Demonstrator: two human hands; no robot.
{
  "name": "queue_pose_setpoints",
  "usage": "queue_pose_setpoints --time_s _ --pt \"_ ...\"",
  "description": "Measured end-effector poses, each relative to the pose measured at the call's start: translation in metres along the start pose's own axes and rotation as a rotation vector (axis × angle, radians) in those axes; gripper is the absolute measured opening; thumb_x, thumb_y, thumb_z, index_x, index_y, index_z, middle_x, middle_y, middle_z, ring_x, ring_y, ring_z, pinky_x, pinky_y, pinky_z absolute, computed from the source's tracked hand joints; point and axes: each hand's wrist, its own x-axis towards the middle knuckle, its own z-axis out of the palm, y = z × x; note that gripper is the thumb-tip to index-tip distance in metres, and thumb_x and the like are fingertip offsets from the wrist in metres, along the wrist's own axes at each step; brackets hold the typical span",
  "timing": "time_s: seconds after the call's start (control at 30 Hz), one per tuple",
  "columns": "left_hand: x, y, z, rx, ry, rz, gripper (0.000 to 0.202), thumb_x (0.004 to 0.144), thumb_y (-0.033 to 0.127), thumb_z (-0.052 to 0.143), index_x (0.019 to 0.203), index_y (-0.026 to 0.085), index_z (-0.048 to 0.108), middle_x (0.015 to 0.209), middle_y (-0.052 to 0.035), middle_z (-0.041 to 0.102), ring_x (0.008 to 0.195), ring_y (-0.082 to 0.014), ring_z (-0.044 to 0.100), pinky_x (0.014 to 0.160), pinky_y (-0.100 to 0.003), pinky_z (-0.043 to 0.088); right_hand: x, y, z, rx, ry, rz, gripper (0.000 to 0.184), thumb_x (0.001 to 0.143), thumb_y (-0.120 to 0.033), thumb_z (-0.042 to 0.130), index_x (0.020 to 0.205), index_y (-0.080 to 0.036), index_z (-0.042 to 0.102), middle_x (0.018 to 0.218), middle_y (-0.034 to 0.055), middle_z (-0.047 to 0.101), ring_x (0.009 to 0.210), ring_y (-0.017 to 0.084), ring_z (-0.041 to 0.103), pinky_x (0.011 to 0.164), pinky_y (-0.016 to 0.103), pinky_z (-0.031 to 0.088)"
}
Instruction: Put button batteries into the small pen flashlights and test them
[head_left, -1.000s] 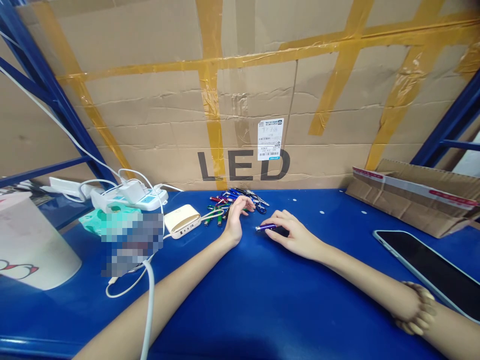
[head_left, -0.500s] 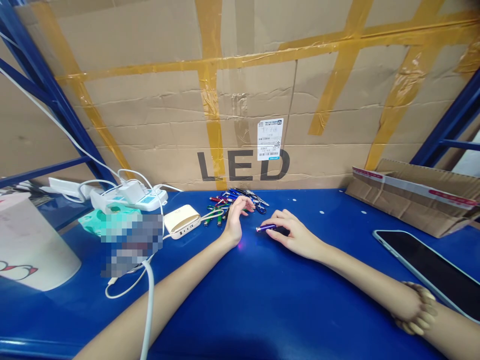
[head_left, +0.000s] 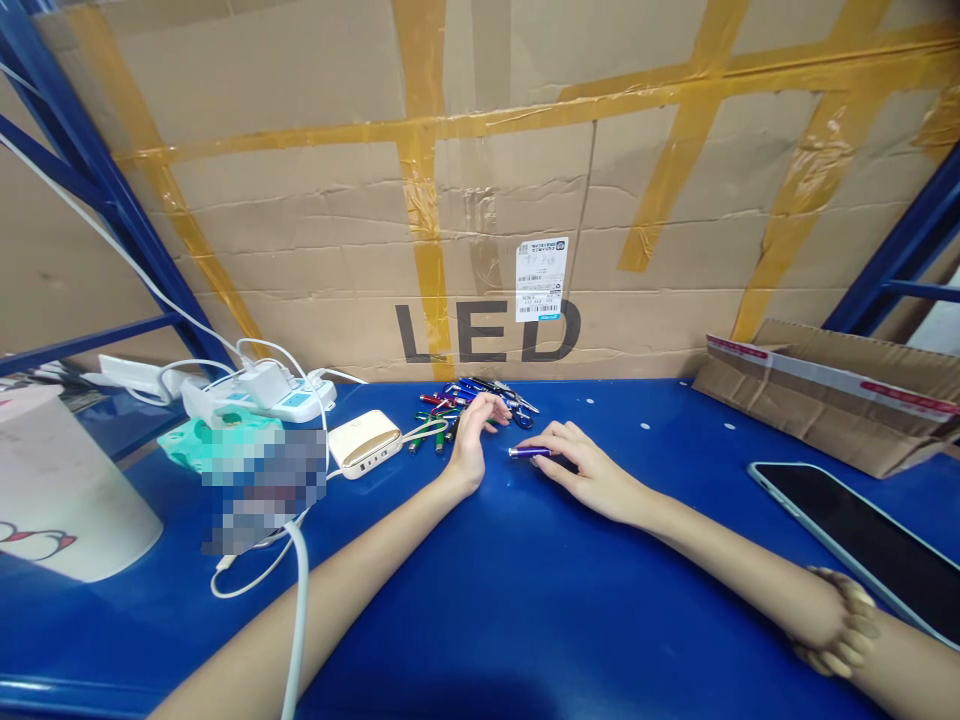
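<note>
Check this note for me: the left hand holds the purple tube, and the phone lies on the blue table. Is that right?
Not quite: the hand is wrong. The head view shows the right hand holding the purple tube. The phone does lie on the blue table.

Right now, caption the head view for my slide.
Right hand holding a purple tube, left hand before a pile of coloured tubes, over a blue table.

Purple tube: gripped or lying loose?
Gripped: the right hand pinches the purple tube, its silver end pointing toward the left hand.
</note>
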Motion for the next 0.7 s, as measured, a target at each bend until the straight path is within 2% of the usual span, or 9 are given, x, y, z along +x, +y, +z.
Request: queue_pose_setpoints --time_s 0.37,0.7 --pt "-0.0005 -0.0004 -0.0003 -0.021 -0.009 0.026 0.025 0.079 0.033 0.032 0.072 0.019 0.050 0.079 -0.0028 0.058 0.074 -0.0154 0.055 0.065 -0.027 0.038 0.0009 0.0023 -0.0002 -0.008 0.013 0.012 0.033 0.088 -0.040 0.036 0.107 -0.025 0.058 0.095 0.0064 0.055 0.097 0.020 0.048 0.095 0.044 0.031" --pt "-0.0004 -0.0008 -0.0001 -0.008 -0.016 0.022 0.025 0.077 0.036 0.032 0.072 0.018 0.049 0.079 -0.0031 0.056 0.075 -0.0158 0.053 0.066 -0.026 0.036 -0.0004 -0.0021 -0.0011 0.007 0.025 -0.009 0.028 0.086 -0.039 0.042 0.102 -0.024 0.060 0.095 0.0058 0.057 0.096 0.019 0.049 0.097 0.044 0.029"
